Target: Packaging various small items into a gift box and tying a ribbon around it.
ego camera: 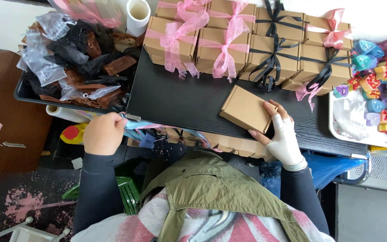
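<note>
1. We see a plain brown cardboard box (246, 109) lying closed on the black table (175, 101), just right of centre.
2. Our right hand (283, 136), in a pale fingerless glove, grasps the box's 4 o'clock corner.
3. Our left hand (104, 133), at 9 o'clock, is clenched at the table's edge, seemingly pinching something small and metal.
4. At 12 o'clock stand ribboned boxes (247, 45), pink and black.
5. At 3 o'clock, a white tray (359, 134) holds colourful heart shapes (381, 85).
</note>
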